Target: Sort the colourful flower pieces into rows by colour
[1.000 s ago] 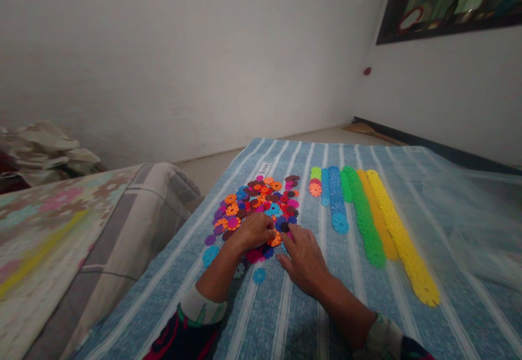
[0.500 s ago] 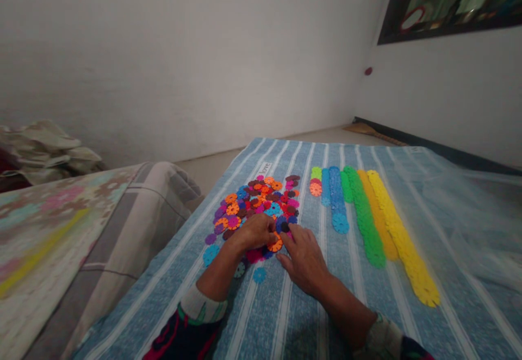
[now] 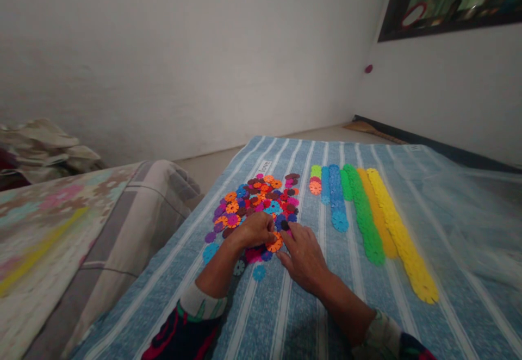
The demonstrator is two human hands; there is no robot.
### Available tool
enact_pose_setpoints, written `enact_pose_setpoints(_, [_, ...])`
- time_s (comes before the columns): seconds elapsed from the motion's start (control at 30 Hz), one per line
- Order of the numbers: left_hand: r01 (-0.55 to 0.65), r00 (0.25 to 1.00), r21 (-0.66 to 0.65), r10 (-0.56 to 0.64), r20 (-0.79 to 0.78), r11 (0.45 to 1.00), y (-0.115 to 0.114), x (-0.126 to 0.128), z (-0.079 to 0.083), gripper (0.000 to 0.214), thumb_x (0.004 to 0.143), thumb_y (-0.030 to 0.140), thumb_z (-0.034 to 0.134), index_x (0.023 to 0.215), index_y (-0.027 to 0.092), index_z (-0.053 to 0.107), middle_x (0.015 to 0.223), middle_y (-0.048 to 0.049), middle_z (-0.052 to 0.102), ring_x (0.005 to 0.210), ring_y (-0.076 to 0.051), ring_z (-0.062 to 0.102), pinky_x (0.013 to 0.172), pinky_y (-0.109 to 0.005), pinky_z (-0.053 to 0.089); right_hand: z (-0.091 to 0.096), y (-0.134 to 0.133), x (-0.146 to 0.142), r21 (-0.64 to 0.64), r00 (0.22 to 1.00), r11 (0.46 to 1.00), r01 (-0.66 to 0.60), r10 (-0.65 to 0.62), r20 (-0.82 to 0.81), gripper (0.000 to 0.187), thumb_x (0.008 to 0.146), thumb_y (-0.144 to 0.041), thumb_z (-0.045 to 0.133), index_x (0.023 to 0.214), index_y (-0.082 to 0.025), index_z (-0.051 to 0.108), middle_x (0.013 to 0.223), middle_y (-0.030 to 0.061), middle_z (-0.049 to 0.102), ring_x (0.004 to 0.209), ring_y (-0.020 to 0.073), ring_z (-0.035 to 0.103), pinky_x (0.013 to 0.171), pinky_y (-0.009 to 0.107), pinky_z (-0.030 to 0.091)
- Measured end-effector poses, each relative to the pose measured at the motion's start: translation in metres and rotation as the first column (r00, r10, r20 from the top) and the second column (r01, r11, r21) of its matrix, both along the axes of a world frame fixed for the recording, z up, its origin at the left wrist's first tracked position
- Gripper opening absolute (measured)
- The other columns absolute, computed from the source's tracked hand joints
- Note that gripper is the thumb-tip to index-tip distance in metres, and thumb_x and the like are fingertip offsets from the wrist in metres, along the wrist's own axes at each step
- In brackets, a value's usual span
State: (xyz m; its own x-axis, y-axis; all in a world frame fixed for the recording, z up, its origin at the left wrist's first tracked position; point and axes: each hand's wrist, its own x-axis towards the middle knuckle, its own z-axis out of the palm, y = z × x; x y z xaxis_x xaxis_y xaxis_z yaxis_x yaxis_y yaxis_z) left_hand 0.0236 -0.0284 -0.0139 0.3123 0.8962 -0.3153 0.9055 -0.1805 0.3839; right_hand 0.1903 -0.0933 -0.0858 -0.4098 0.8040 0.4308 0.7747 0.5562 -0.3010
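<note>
A pile of small flower-shaped plastic discs (image 3: 256,202) in orange, purple, blue, pink and brown lies on a blue striped cloth (image 3: 285,305). My left hand (image 3: 255,230) rests curled at the pile's near edge, its fingertips pinched beside an orange disc (image 3: 275,243). My right hand (image 3: 304,256) lies just right of it, index finger stretched toward a dark disc at the pile's edge. To the right, discs lie sorted in colour rows: a blue row (image 3: 336,199), a green row (image 3: 362,216), an orange row (image 3: 377,216), a yellow row (image 3: 402,240).
A folded patterned blanket (image 3: 81,224) lies to the left, with crumpled cloth (image 3: 44,148) behind it. Loose blue discs (image 3: 258,272) lie near my wrists. A thin white net fabric (image 3: 468,213) covers the cloth's right side. White walls stand behind, a dark-framed picture (image 3: 452,1) at upper right.
Both hands stay at the pile's near edge with only slight finger shifts around the orange disc. The view has tilted a little.
</note>
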Motion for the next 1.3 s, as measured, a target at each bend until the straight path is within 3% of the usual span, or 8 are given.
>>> enact_pose_setpoints(0.23, [0.000,0.994,-0.014,0.001,0.107,1.000,0.000,-0.001,-0.001,0.007,0.061,0.017,0.060,0.060,0.016,0.053,0.054,0.0058,0.049,0.053,-0.009,0.044,0.049,-0.021,0.028,0.001,0.001,0.001,-0.011,1.000,1.000,-0.007,0.006,-0.024,0.035,0.087,-0.029,0.064,0.119,-0.017,0.058,0.129,0.0166,0.053,0.116,0.0298,0.049,0.099,0.050,0.039])
enact_pose_setpoints(0.47, [-0.071,0.922,-0.213,0.146,0.359,0.974,-0.001,-0.002,-0.010,0.012,0.064,0.023,0.059,0.065,0.018,0.049,0.048,0.0063,0.054,0.043,-0.010,0.052,0.044,-0.020,0.035,0.002,0.001,0.001,-0.022,0.999,1.000,-0.002,0.001,-0.048,0.029,0.089,-0.029,0.061,0.115,-0.018,0.058,0.127,0.0158,0.054,0.115,0.0288,0.049,0.098,0.048,0.040])
enact_pose_setpoints(0.8, [-0.113,0.863,-0.271,0.229,0.449,0.956,-0.001,0.001,-0.010,0.018,0.064,0.022,0.065,0.068,0.019,0.047,0.047,0.0067,0.056,0.040,-0.010,0.053,0.041,-0.018,0.035,0.006,0.001,0.001,-0.015,0.997,1.000,-0.003,0.001,-0.077,0.025,0.087,-0.027,0.063,0.110,-0.018,0.059,0.121,0.0136,0.056,0.109,0.0275,0.052,0.095,0.045,0.042])
enact_pose_setpoints(0.9, [-0.090,0.881,-0.273,0.204,0.426,0.958,-0.002,0.000,-0.006,0.016,0.063,0.024,0.064,0.066,0.018,0.050,0.049,0.0060,0.057,0.040,-0.010,0.052,0.041,-0.019,0.035,0.004,0.001,0.001,-0.019,0.996,1.000,-0.001,0.000,-0.085,0.027,0.086,-0.027,0.064,0.111,-0.018,0.059,0.123,0.0139,0.055,0.112,0.0278,0.051,0.097,0.046,0.041])
enact_pose_setpoints(1.1, [-0.125,0.903,-0.106,0.158,0.399,0.986,0.009,-0.003,0.019,0.013,0.063,0.027,0.060,0.061,0.018,0.052,0.049,0.0061,0.054,0.043,-0.010,0.051,0.044,-0.020,0.037,-0.005,0.004,-0.001,-0.013,0.985,1.000,0.022,-0.024,-0.172,0.036,0.083,-0.025,0.067,0.116,-0.016,0.056,0.124,0.0153,0.056,0.116,0.0296,0.050,0.098,0.048,0.041])
enact_pose_setpoints(1.3, [-0.126,0.884,0.108,0.062,0.464,0.986,0.043,0.019,0.031,0.010,0.066,0.026,0.061,0.066,0.017,0.058,0.055,0.0047,0.056,0.050,-0.011,0.053,0.050,-0.021,0.041,-0.002,0.005,-0.002,-0.049,0.983,0.998,0.025,-0.033,-0.178,0.034,0.081,-0.021,0.068,0.113,-0.017,0.058,0.122,0.0137,0.057,0.112,0.0294,0.052,0.098,0.048,0.042])
